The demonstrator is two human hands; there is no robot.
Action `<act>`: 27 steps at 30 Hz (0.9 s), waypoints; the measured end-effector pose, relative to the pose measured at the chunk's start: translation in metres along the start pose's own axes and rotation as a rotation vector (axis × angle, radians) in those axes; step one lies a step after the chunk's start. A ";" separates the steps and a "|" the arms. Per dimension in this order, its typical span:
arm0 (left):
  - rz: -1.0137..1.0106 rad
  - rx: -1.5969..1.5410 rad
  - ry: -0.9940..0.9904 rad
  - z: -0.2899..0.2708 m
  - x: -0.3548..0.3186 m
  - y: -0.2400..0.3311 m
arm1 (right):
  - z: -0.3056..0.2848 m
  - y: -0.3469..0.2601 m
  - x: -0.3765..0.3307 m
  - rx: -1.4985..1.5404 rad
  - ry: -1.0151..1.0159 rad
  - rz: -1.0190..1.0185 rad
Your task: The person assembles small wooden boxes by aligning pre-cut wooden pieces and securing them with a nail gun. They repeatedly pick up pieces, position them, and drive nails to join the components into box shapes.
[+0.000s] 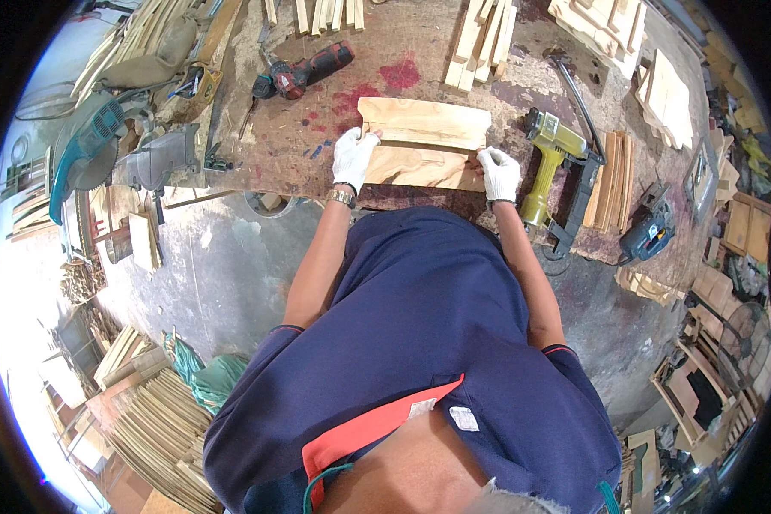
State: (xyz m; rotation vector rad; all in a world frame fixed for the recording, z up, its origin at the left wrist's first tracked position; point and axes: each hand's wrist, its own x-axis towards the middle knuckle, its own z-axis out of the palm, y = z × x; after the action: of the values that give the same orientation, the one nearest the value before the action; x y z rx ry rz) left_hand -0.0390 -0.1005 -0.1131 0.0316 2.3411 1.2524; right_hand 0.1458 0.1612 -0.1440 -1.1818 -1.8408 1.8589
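My left hand [352,157] and right hand [499,172] clamp the two wooden boards [424,141]; keep edges flush, apparently overlapping.

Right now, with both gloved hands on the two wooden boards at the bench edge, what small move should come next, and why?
Probably reach the right hand for the yellow nailer, while the left hand keeps its grip. The upper board appears set against the lower board, each hand holds one end, and the nailer lies just right of the right hand.
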 end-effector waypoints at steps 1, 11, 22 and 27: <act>0.021 -0.012 0.008 0.001 0.001 -0.002 | 0.000 0.000 0.000 0.003 -0.003 -0.017; 0.082 0.029 0.135 0.006 -0.004 0.005 | 0.000 0.004 0.001 0.052 -0.018 0.028; 0.080 0.102 0.165 0.003 -0.015 0.028 | -0.068 -0.042 -0.008 -0.864 0.752 -0.346; 0.083 0.053 0.139 0.001 -0.017 0.032 | -0.081 -0.034 0.008 -0.804 0.507 -0.043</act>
State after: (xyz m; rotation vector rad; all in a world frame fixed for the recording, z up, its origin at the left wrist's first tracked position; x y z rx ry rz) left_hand -0.0299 -0.0847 -0.0813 0.0619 2.5156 1.2682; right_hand 0.1852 0.2288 -0.1045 -1.6217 -2.2912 0.6448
